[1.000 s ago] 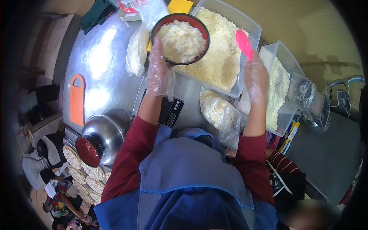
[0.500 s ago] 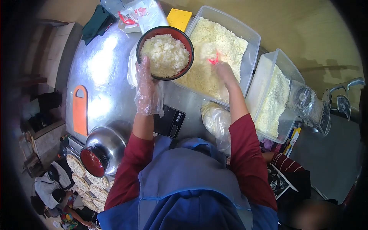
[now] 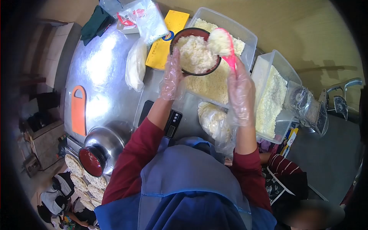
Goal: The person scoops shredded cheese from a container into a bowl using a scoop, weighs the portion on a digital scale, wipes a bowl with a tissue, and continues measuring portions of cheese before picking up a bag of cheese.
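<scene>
My left hand (image 3: pixel 172 78), in a clear plastic glove, grips the left side of a black bowl (image 3: pixel 199 32) with a red inside. White, crumbly grated food (image 3: pixel 194 53) fills the bowl. In my gloved right hand (image 3: pixel 241 92) is a pink spoon (image 3: pixel 231 59), heaped with the same food, above the bowl's right edge. Under the bowl and spoon lies a clear plastic bin (image 3: pixel 250 38) of pale grated food, partly hidden by them. A black digital scale (image 3: pixel 173 124) sits below my left forearm, which covers part of it.
A second bin (image 3: pixel 293 73) of grated food stands to the right, beside a metal machine (image 3: pixel 318 111). A filled plastic bag (image 3: pixel 211 119) lies between my arms. Leftward are a yellow box (image 3: pixel 158 53), an orange board (image 3: pixel 79 111) and a steel bowl (image 3: pixel 111 142). Other people are at both lower sides.
The bowl has moved right in my left hand, over the bin's edge. My right hand has lifted the pink spoon out of the bin, loaded, to the bowl.
</scene>
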### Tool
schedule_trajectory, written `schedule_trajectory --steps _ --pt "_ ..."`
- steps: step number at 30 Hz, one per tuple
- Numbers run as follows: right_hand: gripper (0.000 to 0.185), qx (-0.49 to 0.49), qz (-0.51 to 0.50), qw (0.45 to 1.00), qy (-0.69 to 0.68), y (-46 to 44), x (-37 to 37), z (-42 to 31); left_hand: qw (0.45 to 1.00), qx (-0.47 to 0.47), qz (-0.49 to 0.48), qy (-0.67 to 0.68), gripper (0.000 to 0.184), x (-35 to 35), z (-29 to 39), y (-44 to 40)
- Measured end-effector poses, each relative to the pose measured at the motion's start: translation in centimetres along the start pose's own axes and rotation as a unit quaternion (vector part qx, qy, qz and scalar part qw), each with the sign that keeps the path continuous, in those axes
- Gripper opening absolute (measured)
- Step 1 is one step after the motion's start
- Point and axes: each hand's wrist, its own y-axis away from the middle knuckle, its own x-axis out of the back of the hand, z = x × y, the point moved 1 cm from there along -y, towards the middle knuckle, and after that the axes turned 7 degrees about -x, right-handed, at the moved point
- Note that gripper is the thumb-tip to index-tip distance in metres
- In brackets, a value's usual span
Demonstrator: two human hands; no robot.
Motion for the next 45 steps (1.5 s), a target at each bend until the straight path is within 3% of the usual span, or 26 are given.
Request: schedule_trajectory --steps 5,9,11,12,13,14,15,17,18,21,22,23,25,26,27,29,30,32,33,34,35,37,39,40,42,45 --pt "0.048 0.106 0.025 0.984 0.142 1.3 -1.0 -1.4 0.997 0.010 -0.037 0.066 0.073 -0.9 -0.8 0.2" --pt "0.057 0.151 0.073 0.975 0.144 1.6 -0.1 -1.2 0.999 0.018 -0.007 0.044 0.073 -0.5 0.4 1.1" --pt "0.055 0.192 0.112 0.974 0.032 1.1 0.1 -0.6 0.999 0.018 -0.012 0.037 0.068 0.7 0.7 1.0" --pt "0.055 0.188 0.083 0.978 0.029 1.5 -0.1 0.0 0.985 -0.094 -0.034 -0.143 0.063 3.9 -1.2 1.4" --pt "0.049 0.103 0.013 0.990 -0.095 0.9 0.1 0.5 0.924 -0.200 -0.068 -0.319 0.061 6.6 -2.9 1.3" --pt "0.045 0.009 -0.057 0.975 -0.215 0.7 0.0 1.2 0.883 -0.213 -0.083 -0.411 0.068 7.7 -2.6 2.2" --pt "0.045 0.002 -0.074 0.974 -0.215 0.7 -0.2 1.9 0.884 -0.198 -0.073 -0.417 0.068 8.1 -1.6 3.9" --pt "0.044 -0.015 -0.094 0.965 -0.243 0.2 -0.7 2.6 0.731 -0.290 -0.048 -0.616 0.071 8.4 1.1 6.6" --pt "0.043 -0.045 -0.091 0.963 -0.248 0.1 -0.8 2.6 0.705 -0.330 -0.064 -0.624 0.070 9.7 1.2 7.4" --pt "0.043 -0.033 -0.125 0.968 -0.215 -0.3 -1.2 4.5 0.726 -0.281 -0.041 -0.627 0.054 12.7 1.4 11.4" --pt "0.043 -0.007 -0.126 0.973 -0.195 -0.5 -1.5 5.4 0.877 -0.179 -0.017 -0.446 0.045 14.5 0.1 11.7" --pt "0.043 -0.005 -0.132 0.972 -0.196 -0.5 -1.7 5.9 0.876 -0.178 -0.011 -0.447 0.045 16.2 -0.7 13.2" --pt "0.042 -0.010 -0.129 0.977 -0.167 -0.4 -1.9 6.3 0.764 -0.202 0.000 -0.612 0.053 16.1 -0.1 16.9" --pt "0.042 -0.006 -0.134 0.976 -0.169 -0.3 -2.0 6.5 0.868 -0.070 0.101 -0.482 0.062 15.8 -0.2 17.6" --pt "0.041 -0.009 -0.133 0.978 -0.161 -0.2 -2.1 6.6 0.866 -0.071 0.107 -0.484 0.062 16.4 -0.5 18.2" --pt "0.040 -0.007 -0.136 0.978 -0.155 0.0 -2.4 6.4 0.812 0.051 0.042 -0.580 0.047 18.8 -2.4 19.7" --pt "0.041 -0.017 -0.151 0.976 -0.155 0.1 -2.4 6.2 0.773 -0.039 0.059 -0.630 0.046 18.3 -2.6 20.6" --pt "0.043 -0.026 -0.169 0.973 -0.153 0.3 -2.3 6.2 0.804 -0.003 0.118 -0.583 0.047 17.9 -2.9 21.4" --pt "0.043 -0.029 -0.173 0.972 -0.159 0.4 -2.3 6.4 0.828 0.031 0.172 -0.532 0.066 17.4 -2.5 21.5" --pt "0.042 -0.032 -0.175 0.970 -0.166 0.3 -2.3 6.4 0.828 0.029 0.175 -0.532 0.066 17.4 -2.5 21.4" --pt "0.042 -0.031 -0.178 0.969 -0.166 0.4 -2.4 6.4 0.816 0.062 0.172 -0.548 0.049 17.6 -2.6 21.2" --pt "0.043 -0.042 -0.176 0.971 -0.157 0.8 -2.3 6.6 0.804 0.099 0.168 -0.562 0.042 18.4 -3.6 21.6" --pt "0.041 -0.028 -0.169 0.973 -0.155 0.7 -2.6 7.5 0.710 -0.084 0.117 -0.689 0.040 18.9 -4.9 22.1" --pt "0.039 -0.014 -0.162 0.974 -0.155 0.8 -2.6 7.9 0.712 -0.081 0.116 -0.688 0.040 18.8 -5.2 21.9" --pt "0.040 -0.036 -0.181 0.971 -0.152 1.2 -2.4 7.7 0.772 0.037 0.188 -0.606 0.048 18.6 -5.2 21.5" --pt "0.042 -0.039 -0.203 0.966 -0.156 1.5 -2.4 8.5 0.779 0.039 0.177 -0.600 0.050 18.2 -4.3 21.2"
